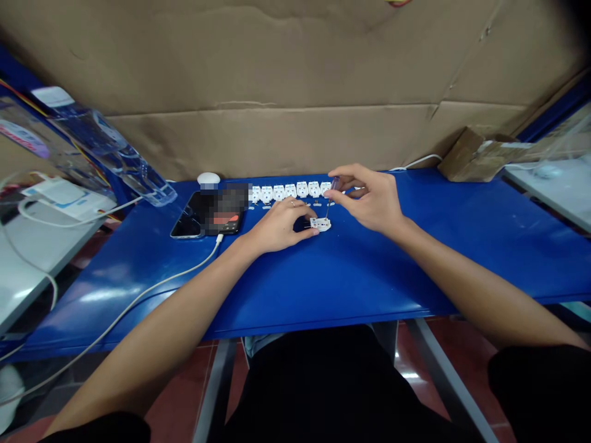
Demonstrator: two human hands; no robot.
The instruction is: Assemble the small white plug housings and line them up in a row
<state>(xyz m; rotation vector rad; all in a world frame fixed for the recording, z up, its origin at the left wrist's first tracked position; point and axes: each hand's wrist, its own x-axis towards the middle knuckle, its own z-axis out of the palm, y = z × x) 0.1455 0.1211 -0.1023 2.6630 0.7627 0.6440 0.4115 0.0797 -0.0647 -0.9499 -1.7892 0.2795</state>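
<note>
My left hand [281, 226] rests on the blue table, thumb and fingers closed on the near end of a small white plastic part [322, 224]. My right hand [369, 195] pinches the clear, purplish handle of a screwdriver [328, 209] from above. Its thin shaft points down, and the tip meets the right end of the white part. Behind both hands runs a row of several similar white plastic pieces [290, 192]. Small metal bits [316, 203] lie in front of that row, partly hidden by my left hand.
Left of my hands are a phone [187, 215] and a second dark device with a white cable [184, 272]. A water bottle [111, 147] leans at the left edge, near a white round object [209, 179]. A cardboard box [475, 157] sits at the back right, against the cardboard wall [295, 135].
</note>
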